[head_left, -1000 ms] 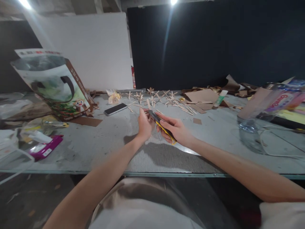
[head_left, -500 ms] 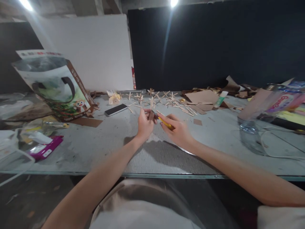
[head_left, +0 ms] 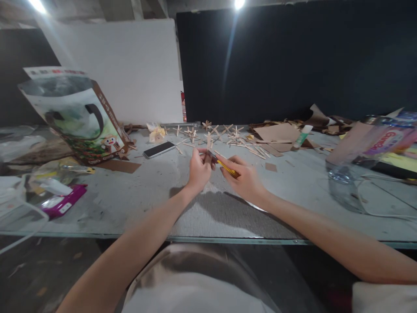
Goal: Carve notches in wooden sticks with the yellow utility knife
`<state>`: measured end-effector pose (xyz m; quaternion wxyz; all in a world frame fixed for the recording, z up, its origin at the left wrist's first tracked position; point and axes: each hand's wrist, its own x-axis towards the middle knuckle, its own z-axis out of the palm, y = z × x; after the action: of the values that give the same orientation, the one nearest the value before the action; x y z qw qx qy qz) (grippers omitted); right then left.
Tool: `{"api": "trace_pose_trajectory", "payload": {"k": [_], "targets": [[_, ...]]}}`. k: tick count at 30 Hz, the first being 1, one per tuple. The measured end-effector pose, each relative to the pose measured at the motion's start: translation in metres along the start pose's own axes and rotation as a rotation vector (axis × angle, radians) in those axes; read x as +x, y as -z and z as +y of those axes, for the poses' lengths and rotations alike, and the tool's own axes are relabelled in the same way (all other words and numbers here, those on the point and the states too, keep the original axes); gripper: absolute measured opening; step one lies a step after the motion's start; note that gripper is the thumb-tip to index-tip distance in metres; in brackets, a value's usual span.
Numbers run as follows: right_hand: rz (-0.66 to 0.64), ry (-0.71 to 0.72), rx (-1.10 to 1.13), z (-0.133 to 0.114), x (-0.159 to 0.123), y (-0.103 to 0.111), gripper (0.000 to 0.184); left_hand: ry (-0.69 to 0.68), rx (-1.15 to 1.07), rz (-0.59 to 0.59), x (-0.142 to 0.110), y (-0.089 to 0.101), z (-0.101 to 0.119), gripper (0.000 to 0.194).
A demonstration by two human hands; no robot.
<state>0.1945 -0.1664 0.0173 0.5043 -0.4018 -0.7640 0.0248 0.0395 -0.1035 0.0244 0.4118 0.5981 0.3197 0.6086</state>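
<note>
In front of me, just above the table, my left hand (head_left: 199, 170) pinches a thin light wooden stick (head_left: 209, 140) that points up and away from me. My right hand (head_left: 246, 179) is closed round a yellow utility knife (head_left: 229, 169). The knife's dark front end reaches the stick at my left fingertips; exactly where the blade meets the wood is too small to tell. Behind the hands lie several thin wooden sticks (head_left: 257, 151), some joined into small crosses and star shapes (head_left: 214, 130).
A phone (head_left: 159, 150) lies left of the hands. Farther left stand a large printed bag (head_left: 81, 117) and a purple packet (head_left: 67, 202). To the right are cardboard sheets (head_left: 276, 134), a glue stick (head_left: 302, 136) and a clear plastic bottle (head_left: 342, 187). Boards close off the back.
Both hands keep their holds and stay nearly in place. The knife's front end and the stick have shifted only very slightly, along with the view.
</note>
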Motion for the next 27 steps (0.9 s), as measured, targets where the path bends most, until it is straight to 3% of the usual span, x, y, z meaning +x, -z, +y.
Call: {"api": "trace_pose_trajectory", "payload": {"k": [14, 22, 27], "targets": [[-0.049, -0.103, 0.073, -0.010, 0.001, 0.002, 0.046, -0.101, -0.015, -0.028, 0.001, 0.003, -0.011, 0.048], [-0.045, -0.186, 0.193, -0.013, 0.003, 0.001, 0.047, -0.162, 0.003, -0.013, 0.001, 0.003, -0.014, 0.052], [-0.044, -0.316, 0.382, -0.011, 0.004, -0.005, 0.046, -0.149, 0.061, -0.014, 0.005, 0.005, -0.015, 0.050]]}}
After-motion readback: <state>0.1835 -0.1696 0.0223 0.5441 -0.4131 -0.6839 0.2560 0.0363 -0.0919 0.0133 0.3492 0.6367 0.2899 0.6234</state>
